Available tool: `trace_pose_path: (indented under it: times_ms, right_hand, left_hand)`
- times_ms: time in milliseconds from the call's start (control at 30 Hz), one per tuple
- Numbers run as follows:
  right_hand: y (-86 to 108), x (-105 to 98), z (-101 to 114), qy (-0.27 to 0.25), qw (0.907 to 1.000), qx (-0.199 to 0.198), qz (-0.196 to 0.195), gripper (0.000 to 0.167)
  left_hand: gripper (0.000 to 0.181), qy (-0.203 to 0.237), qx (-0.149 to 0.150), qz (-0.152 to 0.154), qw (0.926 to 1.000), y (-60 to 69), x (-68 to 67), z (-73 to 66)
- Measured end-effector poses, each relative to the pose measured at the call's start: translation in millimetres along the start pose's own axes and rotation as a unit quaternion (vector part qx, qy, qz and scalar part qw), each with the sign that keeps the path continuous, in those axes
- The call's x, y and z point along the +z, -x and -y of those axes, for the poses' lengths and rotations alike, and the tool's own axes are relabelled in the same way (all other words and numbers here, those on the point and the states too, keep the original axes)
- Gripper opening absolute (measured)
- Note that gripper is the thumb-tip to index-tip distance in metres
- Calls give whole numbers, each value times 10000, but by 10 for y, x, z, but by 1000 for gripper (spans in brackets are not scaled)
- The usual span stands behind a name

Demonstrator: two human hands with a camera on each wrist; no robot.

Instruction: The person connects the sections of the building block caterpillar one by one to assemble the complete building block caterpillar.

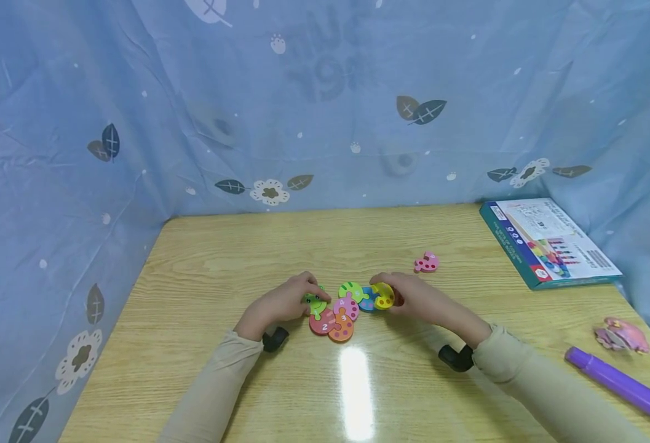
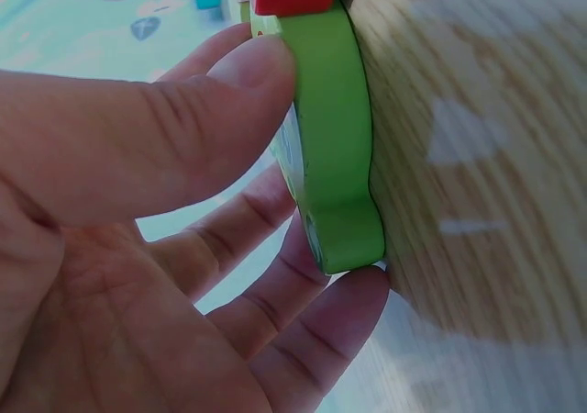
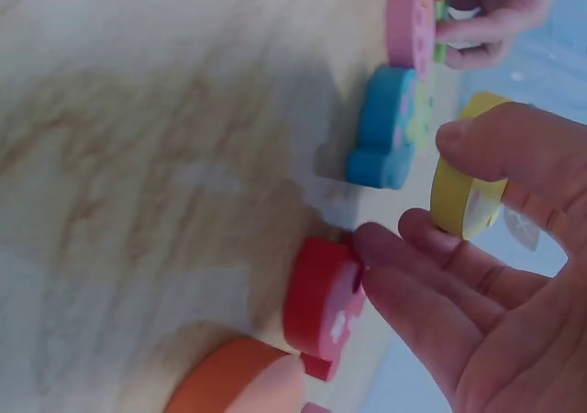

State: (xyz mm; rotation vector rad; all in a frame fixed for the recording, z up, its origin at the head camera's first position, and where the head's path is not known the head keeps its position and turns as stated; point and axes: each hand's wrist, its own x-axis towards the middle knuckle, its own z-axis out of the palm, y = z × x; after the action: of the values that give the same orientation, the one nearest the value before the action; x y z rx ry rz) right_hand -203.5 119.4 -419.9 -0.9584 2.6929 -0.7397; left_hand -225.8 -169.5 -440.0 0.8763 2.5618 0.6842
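The right hand (image 1: 415,298) pinches the yellow piece (image 1: 384,296), the left hand (image 1: 287,299) the green head (image 1: 316,305), so crooked pushing could split the row (image 1: 345,307).

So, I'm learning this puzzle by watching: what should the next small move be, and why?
Probably lower the yellow piece onto the free end of the blue piece: the right wrist view shows the yellow one raised and apart, pinched by the right hand, while the left hand holds the green face piece at the other end.
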Motion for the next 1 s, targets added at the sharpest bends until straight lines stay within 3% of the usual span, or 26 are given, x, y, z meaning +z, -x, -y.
trace_pose_path:
  times_ms: [533, 1000]
  right_hand:
    - [84, 117, -5, 1239, 9901, 630, -177, 51]
    - [44, 133, 50, 1473, 9841, 989, 20, 50]
  left_hand:
    - [43, -17, -66, 16, 10000, 10, -16, -33]
    - [42, 20, -145, 46, 9999, 12, -17, -36]
